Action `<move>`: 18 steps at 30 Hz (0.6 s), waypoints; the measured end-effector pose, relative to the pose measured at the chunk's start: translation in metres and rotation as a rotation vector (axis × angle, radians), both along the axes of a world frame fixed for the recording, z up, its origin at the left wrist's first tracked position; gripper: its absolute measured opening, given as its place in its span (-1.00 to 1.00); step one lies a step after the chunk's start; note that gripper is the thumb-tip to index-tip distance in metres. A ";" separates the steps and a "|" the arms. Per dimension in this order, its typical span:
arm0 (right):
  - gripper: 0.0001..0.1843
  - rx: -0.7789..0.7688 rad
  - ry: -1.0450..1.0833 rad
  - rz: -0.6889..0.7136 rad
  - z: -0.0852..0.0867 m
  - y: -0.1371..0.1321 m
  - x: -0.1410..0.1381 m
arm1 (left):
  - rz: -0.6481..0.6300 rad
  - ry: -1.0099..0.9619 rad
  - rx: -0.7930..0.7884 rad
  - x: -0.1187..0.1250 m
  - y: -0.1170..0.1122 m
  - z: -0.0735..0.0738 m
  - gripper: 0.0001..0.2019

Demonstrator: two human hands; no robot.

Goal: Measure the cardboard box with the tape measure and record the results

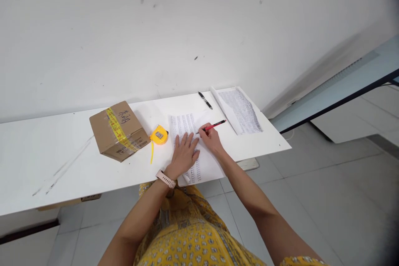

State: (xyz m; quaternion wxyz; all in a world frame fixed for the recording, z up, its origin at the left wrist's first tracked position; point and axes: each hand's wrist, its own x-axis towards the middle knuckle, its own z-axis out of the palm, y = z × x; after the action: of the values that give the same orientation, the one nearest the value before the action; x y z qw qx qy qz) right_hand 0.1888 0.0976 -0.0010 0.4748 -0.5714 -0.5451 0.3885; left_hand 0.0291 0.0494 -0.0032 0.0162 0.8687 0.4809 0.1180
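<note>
My left hand lies flat with its fingers spread on a sheet of paper that bears columns of handwriting. Between the fingers of my right hand is a red and black pen, its tip down at the paper near my left fingertips. Part of the writing is hidden under my left hand. Left of the paper sits a yellow tape measure, a short length of its yellow tape pulled out toward me.
A taped cardboard box stands left of the tape measure. Behind the paper lies a black pen. More written sheets rest at the right end of the white table, which runs along a wall. A blue-grey panel stands to the right.
</note>
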 end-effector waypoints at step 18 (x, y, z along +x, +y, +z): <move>-0.75 0.040 -0.246 0.027 -0.007 0.002 0.002 | 0.012 -0.070 -0.014 0.001 0.001 -0.004 -0.56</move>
State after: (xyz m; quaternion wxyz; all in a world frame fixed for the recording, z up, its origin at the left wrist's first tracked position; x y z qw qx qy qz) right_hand 0.1903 0.0998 -0.0084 0.4104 -0.5978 -0.6145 0.3108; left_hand 0.0296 0.0506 -0.0068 0.0384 0.8610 0.4858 0.1454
